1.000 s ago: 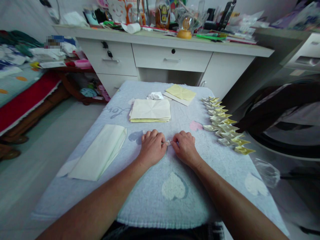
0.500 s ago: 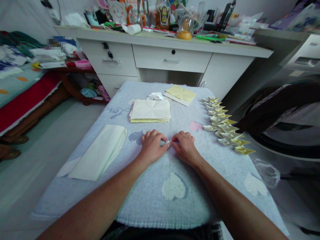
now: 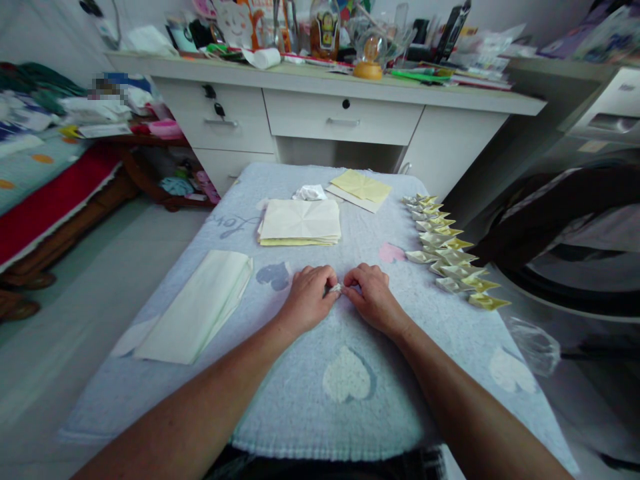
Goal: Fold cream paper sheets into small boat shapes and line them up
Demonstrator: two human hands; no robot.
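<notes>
Between my hands, low over the middle of the covered table, is a small whitish piece of folded paper (image 3: 336, 288). My left hand (image 3: 311, 293) pinches its left end, thumb and forefinger pressed together, the other fingers curled. At the right end, the thumb and forefinger of my right hand (image 3: 373, 290) close on the tip. My fingers hide most of its shape. Beyond my hands lies a stack of creased white and yellow paper sheets (image 3: 300, 220). To the right stand rows of small pointed paper folds (image 3: 453, 257), white and yellow.
A folded white-green sheet (image 3: 197, 310) lies at the left. Behind the stack are crumpled white paper (image 3: 310, 193) and a yellow sheet (image 3: 363, 185) over a white one. A cluttered white desk (image 3: 345, 120) closes off the back; a front-loading washing machine (image 3: 613, 127) stands right.
My left hand's fingers have shifted and curled in more around the small folded paper. My right hand is nearly where it was. Papers on the table stay put.
</notes>
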